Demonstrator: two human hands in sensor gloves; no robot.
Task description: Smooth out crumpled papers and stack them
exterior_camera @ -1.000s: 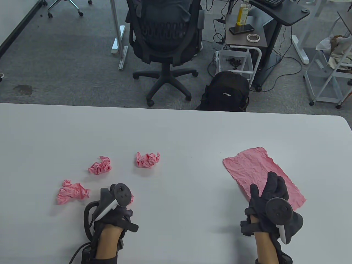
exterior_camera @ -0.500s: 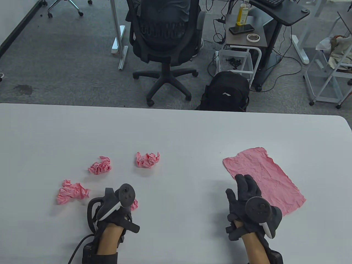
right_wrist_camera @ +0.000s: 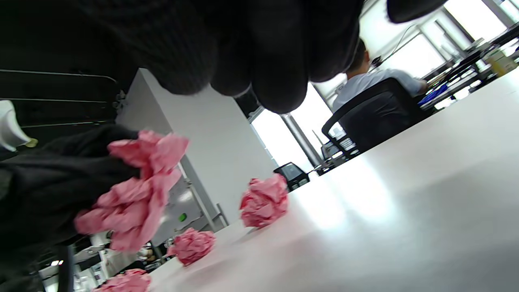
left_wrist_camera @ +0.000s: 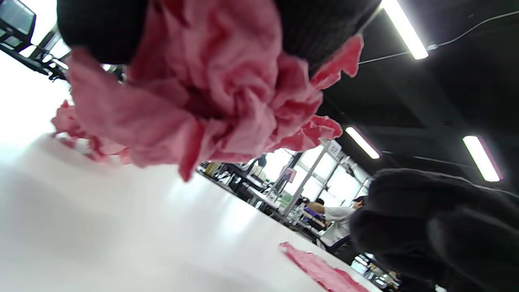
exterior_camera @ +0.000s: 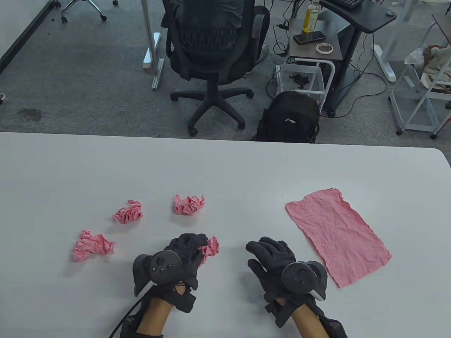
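My left hand (exterior_camera: 188, 248) grips a crumpled pink paper ball (exterior_camera: 210, 246) and holds it above the white table (exterior_camera: 225, 165); it fills the left wrist view (left_wrist_camera: 211, 93) and shows in the right wrist view (right_wrist_camera: 134, 190). My right hand (exterior_camera: 269, 251) is empty with fingers spread, just right of that ball, apart from it. A flattened pink sheet (exterior_camera: 336, 234) lies at the right. Three more crumpled pink balls lie on the table: one at centre (exterior_camera: 189, 204), one left of it (exterior_camera: 128, 212), one nearer the front left (exterior_camera: 92, 245).
Beyond the table's far edge stand an office chair (exterior_camera: 213, 45), a black backpack (exterior_camera: 290, 118) and a small side table (exterior_camera: 313, 40) with a bottle, phone and tape roll.
My left hand has lifted the crumpled ball and carried it right toward the centre. My right hand has left the flattened sheet and moved left toward the ball.
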